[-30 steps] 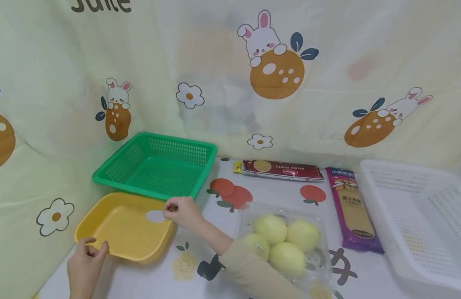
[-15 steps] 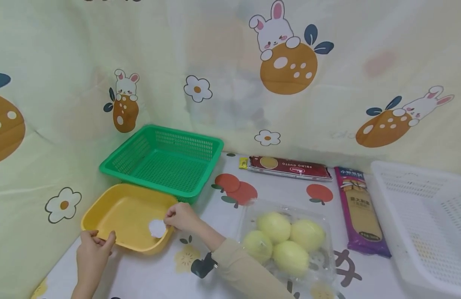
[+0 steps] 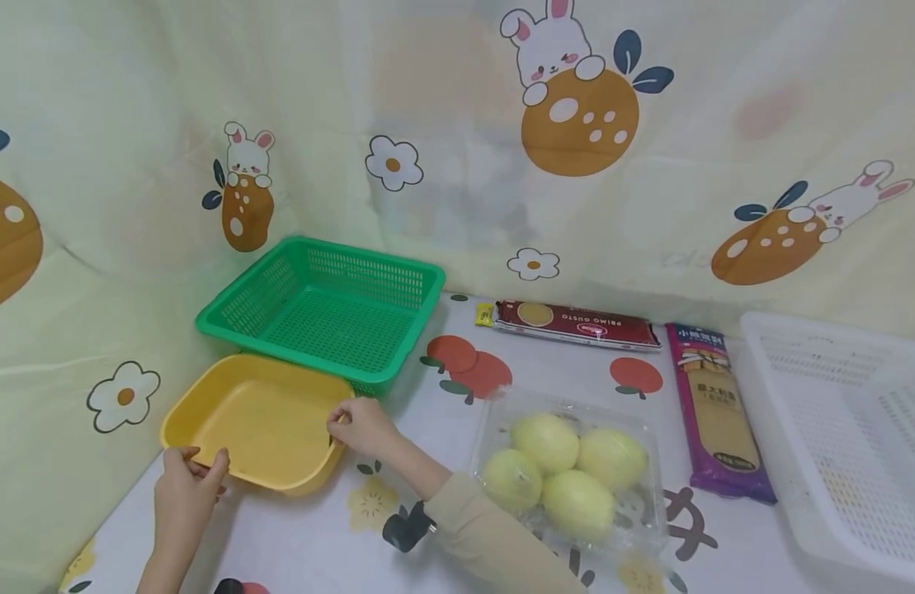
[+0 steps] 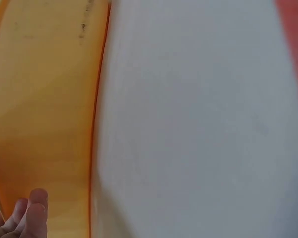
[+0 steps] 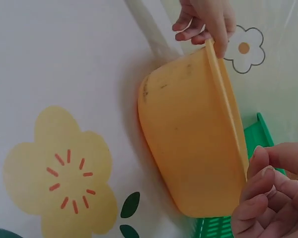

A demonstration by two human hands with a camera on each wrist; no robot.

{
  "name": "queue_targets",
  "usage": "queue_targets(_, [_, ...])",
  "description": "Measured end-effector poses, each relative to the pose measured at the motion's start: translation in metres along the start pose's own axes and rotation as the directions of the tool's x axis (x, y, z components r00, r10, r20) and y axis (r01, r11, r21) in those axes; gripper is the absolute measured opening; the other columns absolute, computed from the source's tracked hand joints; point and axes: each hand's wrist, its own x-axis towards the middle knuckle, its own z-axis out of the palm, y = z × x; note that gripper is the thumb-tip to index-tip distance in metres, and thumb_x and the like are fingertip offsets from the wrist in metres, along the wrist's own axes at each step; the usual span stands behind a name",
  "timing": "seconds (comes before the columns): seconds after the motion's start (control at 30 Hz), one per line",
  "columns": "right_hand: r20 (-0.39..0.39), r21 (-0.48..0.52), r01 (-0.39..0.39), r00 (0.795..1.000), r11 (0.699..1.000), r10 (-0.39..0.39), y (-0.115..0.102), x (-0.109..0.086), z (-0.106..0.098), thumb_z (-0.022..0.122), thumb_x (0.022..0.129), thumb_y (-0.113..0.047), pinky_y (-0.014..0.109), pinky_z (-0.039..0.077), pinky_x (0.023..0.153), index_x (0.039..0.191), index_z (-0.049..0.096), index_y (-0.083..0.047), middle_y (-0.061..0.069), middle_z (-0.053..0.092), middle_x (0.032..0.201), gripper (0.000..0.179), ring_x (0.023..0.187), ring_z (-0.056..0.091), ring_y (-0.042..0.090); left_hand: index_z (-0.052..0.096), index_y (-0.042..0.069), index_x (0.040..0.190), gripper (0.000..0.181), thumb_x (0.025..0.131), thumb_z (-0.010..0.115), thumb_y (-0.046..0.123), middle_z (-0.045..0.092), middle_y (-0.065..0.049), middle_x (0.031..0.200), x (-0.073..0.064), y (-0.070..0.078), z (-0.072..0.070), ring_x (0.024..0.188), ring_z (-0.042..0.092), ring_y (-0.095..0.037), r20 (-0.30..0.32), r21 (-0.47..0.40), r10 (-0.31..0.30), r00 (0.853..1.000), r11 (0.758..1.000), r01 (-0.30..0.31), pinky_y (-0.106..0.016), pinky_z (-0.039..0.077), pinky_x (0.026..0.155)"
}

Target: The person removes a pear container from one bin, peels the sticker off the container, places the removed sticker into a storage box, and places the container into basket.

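A yellow plastic basin (image 3: 257, 421) stands at the left of the table. My left hand (image 3: 184, 503) grips its near-left rim, thumb over the edge and fingers against the outer wall, as the right wrist view shows. In the left wrist view the left fingertips (image 4: 36, 218) lie along the basin's side. My right hand (image 3: 364, 425) is at the right rim, fingers curled, fingertips right at the edge. In the right wrist view those fingers (image 5: 256, 203) overlap the rim. I cannot tell whether they pinch the rim or something thin.
A green perforated basket (image 3: 331, 322) stands directly behind the basin. To the right are a clear box (image 3: 494, 412) of yellow-green round fruit, a red pasta pack (image 3: 576, 324), a purple noodle pack (image 3: 720, 412) and a white basket (image 3: 806, 462). A black object (image 3: 407, 530) lies near the right forearm.
A thin white patch, seen inside the basin beside my right fingers in both earlier frames, no longer shows. My right hand has shifted slightly; my left hand stays at the rim. The head view has shifted.
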Motion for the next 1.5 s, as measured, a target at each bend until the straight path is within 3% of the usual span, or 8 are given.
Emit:
queue_targets(0.27, [0.004, 0.065, 0.021, 1.0, 0.998, -0.021, -0.008, -0.005, -0.009, 0.06, 0.084, -0.01, 0.017, 0.038, 0.045, 0.084, 0.063, -0.005, -0.006, 0.054, 0.061, 0.005, 0.055, 0.055, 0.007, 0.038, -0.011, 0.106, 0.037, 0.087, 0.054, 0.017, 0.052, -0.01, 0.063, 0.007, 0.006, 0.002, 0.043, 0.052, -0.016, 0.006, 0.026, 0.012, 1.0, 1.0, -0.012, -0.024, 0.038, 0.038])
queue_targets(0.5, [0.029, 0.122, 0.1, 0.994, 0.987, -0.104, -0.019, -0.021, -0.024, 0.059, 0.085, -0.009, 0.018, 0.039, 0.045, 0.086, 0.062, -0.004, -0.005, 0.054, 0.063, 0.005, 0.052, 0.052, 0.012, 0.045, -0.011, 0.099, 0.034, 0.084, 0.057, 0.017, 0.053, -0.007, 0.059, 0.012, 0.006, 0.003, 0.042, 0.048, -0.015, -0.059, 0.068, 0.074, 0.995, 0.995, -0.07, -0.026, 0.034, 0.039])
queue_targets(0.67, [0.025, 0.192, 0.137, 0.989, 0.972, -0.144, -0.025, -0.041, -0.045, 0.059, 0.085, -0.01, 0.018, 0.039, 0.048, 0.088, 0.062, -0.006, -0.004, 0.055, 0.068, 0.006, 0.054, 0.048, 0.007, 0.052, -0.008, 0.086, 0.026, 0.078, 0.063, 0.015, 0.05, -0.004, 0.056, 0.014, 0.009, 0.006, 0.043, 0.043, -0.016, -0.13, 0.129, 0.192, 0.973, 0.976, -0.176, -0.031, 0.033, 0.042])
queue_targets(0.77, [0.02, 0.217, 0.132, 0.99, 0.967, -0.14, -0.024, -0.055, -0.065, 0.059, 0.086, -0.009, 0.019, 0.04, 0.049, 0.093, 0.061, -0.006, -0.002, 0.058, 0.072, 0.009, 0.057, 0.05, 0.009, 0.052, -0.007, 0.086, 0.026, 0.077, 0.063, 0.015, 0.048, -0.002, 0.054, 0.015, 0.015, 0.003, 0.042, 0.042, -0.016, -0.122, 0.18, 0.241, 0.963, 0.96, -0.217, -0.032, 0.032, 0.04])
queue_targets(1.03, [-0.024, 0.145, 0.06, 0.998, 0.988, -0.057, 0.002, -0.111, -0.103, 0.058, 0.087, -0.013, 0.024, 0.044, 0.057, 0.096, 0.062, -0.011, -0.006, 0.06, 0.075, 0.01, 0.065, 0.053, 0.014, 0.052, -0.005, 0.091, 0.026, 0.08, 0.06, 0.017, 0.056, -0.005, 0.06, 0.021, 0.053, -0.011, 0.041, 0.043, -0.015, -0.116, 0.186, 0.33, 0.937, 0.934, -0.305, -0.03, 0.031, 0.037])
queue_targets(1.13, [-0.033, 0.134, 0.039, 0.999, 0.99, -0.034, 0.008, -0.137, -0.113, 0.058, 0.087, -0.017, 0.026, 0.046, 0.064, 0.095, 0.062, -0.012, -0.007, 0.06, 0.08, 0.01, 0.072, 0.055, 0.014, 0.054, -0.004, 0.089, 0.023, 0.08, 0.061, 0.016, 0.058, -0.006, 0.061, 0.018, 0.071, -0.006, 0.043, 0.045, -0.015, -0.142, 0.137, 0.384, 0.912, 0.92, -0.366, -0.028, 0.032, 0.038])
queue_targets(1.27, [-0.153, 0.108, 0.044, 0.988, 0.993, -0.027, 0.017, -0.165, -0.135, 0.059, 0.087, -0.015, 0.026, 0.047, 0.068, 0.097, 0.062, -0.008, 0.0, 0.062, 0.086, 0.013, 0.076, 0.056, 0.013, 0.055, -0.003, 0.086, 0.018, 0.078, 0.064, 0.011, 0.058, -0.003, 0.059, 0.01, 0.093, 0.013, 0.046, 0.048, -0.013, -0.187, 0.033, 0.461, 0.868, 0.886, -0.463, -0.02, 0.035, 0.043])
queue_targets(1.5, [-0.439, -0.035, 0.104, 0.892, 0.994, -0.109, 0.037, -0.206, -0.176, 0.057, 0.084, 0.001, 0.027, 0.047, 0.053, 0.1, 0.06, -0.002, 0.002, 0.061, 0.078, 0.016, 0.063, 0.056, 0.011, 0.054, 0.0, 0.088, 0.012, 0.078, 0.061, -0.001, 0.055, 0.006, 0.059, -0.008, 0.125, 0.054, 0.047, 0.043, -0.002, -0.148, -0.179, 0.616, 0.774, 0.753, -0.633, -0.016, 0.035, 0.042])
